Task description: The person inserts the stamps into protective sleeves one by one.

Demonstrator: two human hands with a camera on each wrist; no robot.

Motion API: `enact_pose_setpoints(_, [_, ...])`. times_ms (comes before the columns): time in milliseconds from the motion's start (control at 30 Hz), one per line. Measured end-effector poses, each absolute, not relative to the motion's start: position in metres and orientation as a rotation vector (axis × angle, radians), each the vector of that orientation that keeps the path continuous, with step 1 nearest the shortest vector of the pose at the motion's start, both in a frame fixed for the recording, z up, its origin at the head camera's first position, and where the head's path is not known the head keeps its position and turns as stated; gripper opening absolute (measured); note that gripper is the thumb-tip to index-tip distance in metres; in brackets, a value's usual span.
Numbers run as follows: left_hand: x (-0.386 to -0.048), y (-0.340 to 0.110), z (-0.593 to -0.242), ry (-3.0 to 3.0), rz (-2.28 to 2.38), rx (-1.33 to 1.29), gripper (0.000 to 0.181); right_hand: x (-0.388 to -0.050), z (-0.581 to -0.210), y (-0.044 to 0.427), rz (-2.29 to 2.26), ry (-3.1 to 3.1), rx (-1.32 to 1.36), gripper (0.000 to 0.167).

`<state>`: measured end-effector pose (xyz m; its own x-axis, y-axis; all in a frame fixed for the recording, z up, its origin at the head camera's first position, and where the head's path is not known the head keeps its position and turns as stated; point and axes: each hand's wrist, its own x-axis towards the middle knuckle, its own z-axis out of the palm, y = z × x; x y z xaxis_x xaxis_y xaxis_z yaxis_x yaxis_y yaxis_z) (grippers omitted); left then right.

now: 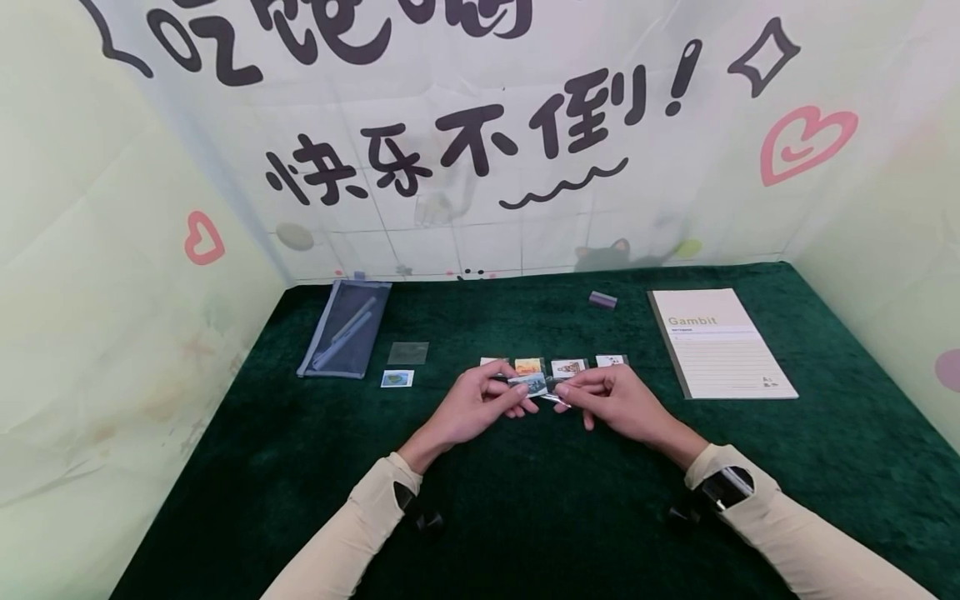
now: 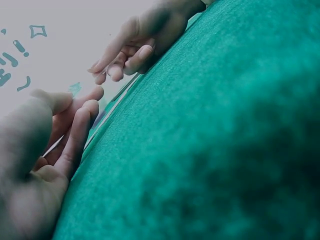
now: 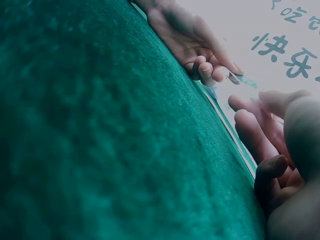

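Between its thumb and fingers my left hand (image 1: 472, 402) pinches a small stamp (image 1: 531, 384) with a bluish picture. My right hand (image 1: 626, 403) faces it, pinching what looks like a small clear plastic sleeve (image 1: 555, 398) at its edge. The stamp and the sleeve are close together; whether they touch I cannot tell. In the left wrist view the stamp (image 2: 75, 89) shows as a faint tip above the fingers. Just beyond the hands lies a row of several picture stamps, among them an orange one (image 1: 528, 366) and one with a brown drawing (image 1: 570, 367).
Left of the hands lie a blue-green stamp (image 1: 397, 379) and a clear sleeve (image 1: 408, 353). A blue mesh zip pouch (image 1: 345, 329) with pens inside is farther left. At the back sits a purple eraser-like block (image 1: 603, 300); a notebook (image 1: 723, 346) lies at the right. Dark green cloth (image 1: 555, 517) covers the table.
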<state>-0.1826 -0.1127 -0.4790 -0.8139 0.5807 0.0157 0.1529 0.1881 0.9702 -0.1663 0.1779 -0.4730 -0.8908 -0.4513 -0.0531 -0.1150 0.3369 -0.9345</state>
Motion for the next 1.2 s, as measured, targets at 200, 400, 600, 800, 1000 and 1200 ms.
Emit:
enact_pose_setpoints(200, [-0.1821, -0.1125, -0.4800, 2.118, 1.655, 0.680, 0.023, -0.1664, -0.4748, 0.1778, -1.601, 2.290, -0.505, 0.029])
enact_pose_setpoints(400, [-0.1813, -0.1119, -0.4798, 2.115, 1.655, 0.678, 0.023, -0.1662, -0.4761, 0.1782, -1.607, 2.299, -0.511, 0.028])
enact_pose_setpoints(600, [-0.1809, -0.1118, -0.4792, 2.116, 1.657, 0.679, 0.024, -0.1661, -0.4754, 0.1791, -1.612, 2.303, -0.504, 0.029])
enact_pose_setpoints(800, [-0.1813, -0.1115, -0.4792, 2.115, 1.658, 0.675, 0.023, -0.1666, -0.4758, 0.1799, -1.634, 2.310, -0.491, 0.030])
enact_pose_setpoints(1000, [-0.1818, -0.1117, -0.4791, 2.111, 1.662, 0.674, 0.023, -0.1661, -0.4753, 0.1797, -1.656, 2.310, -0.496, 0.030])
enact_pose_setpoints(1200, [-0.1823, -0.1123, -0.4784, 2.101, 1.665, 0.674, 0.024, -0.1656, -0.4748, 0.1801, -1.676, 2.298, -0.513, 0.030])
